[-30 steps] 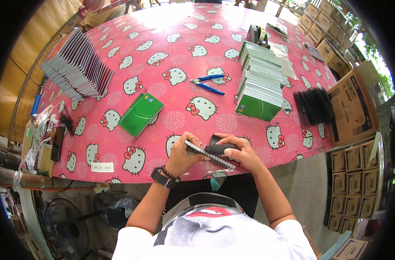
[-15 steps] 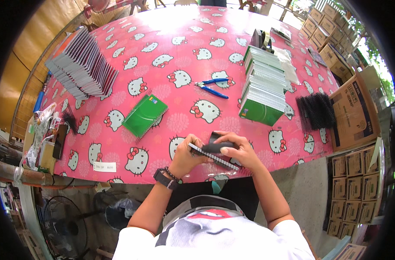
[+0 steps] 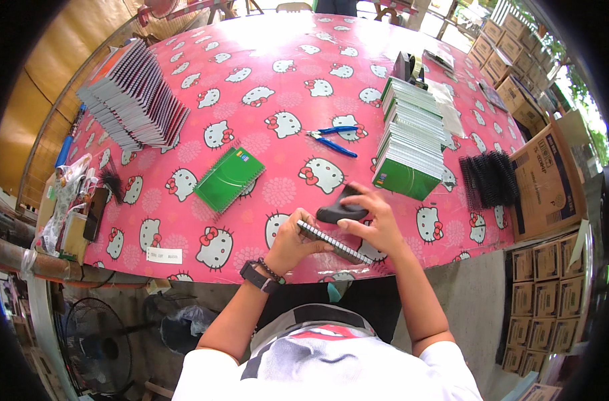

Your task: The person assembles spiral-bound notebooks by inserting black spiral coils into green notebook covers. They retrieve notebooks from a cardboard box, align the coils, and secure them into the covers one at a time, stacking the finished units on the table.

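My left hand (image 3: 291, 242) grips a small notebook (image 3: 339, 243) near the table's front edge, its fingers closed on the left end. The notebook is tilted, with its white holed edge facing up; a dark coil seems to run along it. My right hand (image 3: 378, 224) has its fingers curled over a smooth black curved object (image 3: 340, 209) just beyond the notebook; its exact kind I cannot make out. Farther off lies a green spiral notebook (image 3: 229, 179), flat on the table. Blue-handled cutting pliers (image 3: 334, 140) rest beyond my hands with their handles spread.
A stack of green notebooks (image 3: 411, 144) stands to the right, beside black plastic coils (image 3: 488, 177) and a cardboard box (image 3: 548, 184). Spiral-bound books (image 3: 134, 97) are piled at the far left. A paper slip (image 3: 164, 255) lies near the pink table's (image 3: 277, 194) front edge.
My right hand has shifted the black object off the notebook's edge, slightly away from me. The view has moved a little; the left hand keeps its hold.
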Demonstrator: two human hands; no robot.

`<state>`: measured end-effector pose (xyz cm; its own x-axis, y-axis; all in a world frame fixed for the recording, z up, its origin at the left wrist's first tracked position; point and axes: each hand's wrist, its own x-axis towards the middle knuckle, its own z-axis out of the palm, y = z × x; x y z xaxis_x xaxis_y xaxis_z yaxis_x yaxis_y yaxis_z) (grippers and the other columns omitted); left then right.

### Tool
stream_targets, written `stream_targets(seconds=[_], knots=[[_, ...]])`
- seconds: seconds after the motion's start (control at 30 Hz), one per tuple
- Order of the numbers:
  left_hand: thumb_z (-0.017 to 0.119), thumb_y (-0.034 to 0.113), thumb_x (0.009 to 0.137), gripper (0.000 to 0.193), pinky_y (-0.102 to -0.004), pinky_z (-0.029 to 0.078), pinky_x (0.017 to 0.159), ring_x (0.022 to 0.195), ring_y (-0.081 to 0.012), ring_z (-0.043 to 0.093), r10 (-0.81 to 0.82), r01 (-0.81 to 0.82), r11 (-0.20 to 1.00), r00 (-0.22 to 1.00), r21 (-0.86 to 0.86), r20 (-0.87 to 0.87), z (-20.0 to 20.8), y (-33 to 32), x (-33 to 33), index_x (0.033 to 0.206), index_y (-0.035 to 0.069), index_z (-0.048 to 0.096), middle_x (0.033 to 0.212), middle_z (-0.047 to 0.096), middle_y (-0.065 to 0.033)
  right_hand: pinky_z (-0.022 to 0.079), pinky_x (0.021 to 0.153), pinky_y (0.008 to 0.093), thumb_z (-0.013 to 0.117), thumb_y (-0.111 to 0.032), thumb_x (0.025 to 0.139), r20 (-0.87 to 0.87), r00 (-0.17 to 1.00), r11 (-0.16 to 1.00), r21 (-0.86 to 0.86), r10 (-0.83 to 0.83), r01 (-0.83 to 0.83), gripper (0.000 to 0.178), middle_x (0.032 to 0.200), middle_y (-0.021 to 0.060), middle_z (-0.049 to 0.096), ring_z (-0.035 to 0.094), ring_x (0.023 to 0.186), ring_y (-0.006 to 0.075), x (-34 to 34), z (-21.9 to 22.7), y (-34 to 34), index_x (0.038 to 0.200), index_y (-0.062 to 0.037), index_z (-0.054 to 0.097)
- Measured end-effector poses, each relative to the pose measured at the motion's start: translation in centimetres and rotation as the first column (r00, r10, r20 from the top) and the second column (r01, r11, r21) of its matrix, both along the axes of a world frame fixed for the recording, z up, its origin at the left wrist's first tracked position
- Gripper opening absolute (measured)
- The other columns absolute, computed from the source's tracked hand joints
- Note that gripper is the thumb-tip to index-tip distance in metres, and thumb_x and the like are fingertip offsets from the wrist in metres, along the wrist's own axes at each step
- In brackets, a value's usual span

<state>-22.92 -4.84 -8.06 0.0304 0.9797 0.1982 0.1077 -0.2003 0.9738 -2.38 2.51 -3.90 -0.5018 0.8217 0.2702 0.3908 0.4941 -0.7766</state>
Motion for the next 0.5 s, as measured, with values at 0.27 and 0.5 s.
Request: stream_targets(seconds=[0.27, 0.5], knots=[[0.076, 0.012, 0.077, 0.037, -0.0262, 0.046, 0.064, 0.072, -0.0110, 0.055, 0.047, -0.039, 0.995, 0.995, 0.090, -0.091, 2.7, 0.0, 1.8, 0.102, 0.002, 0.050, 0.081, 0.056, -0.0071, 0.047, 0.078, 0.0365, 0.073, -0.020, 0.076, -0.046, 0.999, 0.998, 0.053, 0.018, -0.016, 0.028, 0.094, 0.0101, 0.062, 0.057, 0.089, 0.0274, -2.2, 5.1, -3.8, 0.098, -0.0044, 0.063], [0.069, 0.002, 0.083, 0.016, -0.0216, 0.049, 0.069, 0.080, -0.0057, 0.056, -0.028, 0.039, 0.999, 0.933, -0.025, 0.359, 4.0, 0.0, 2.4, 0.093, 0.001, 0.056, 0.086, 0.060, -0.0021, 0.047, 0.069, 0.0346, 0.070, -0.012, 0.078, -0.055, 0.998, 0.962, 0.268, -0.034, 0.047, 0.020, 0.082, 0.0095, 0.060, 0.058, 0.077, 0.0262, -2.2, 4.8, -4.2, 0.095, -0.0035, 0.064]])
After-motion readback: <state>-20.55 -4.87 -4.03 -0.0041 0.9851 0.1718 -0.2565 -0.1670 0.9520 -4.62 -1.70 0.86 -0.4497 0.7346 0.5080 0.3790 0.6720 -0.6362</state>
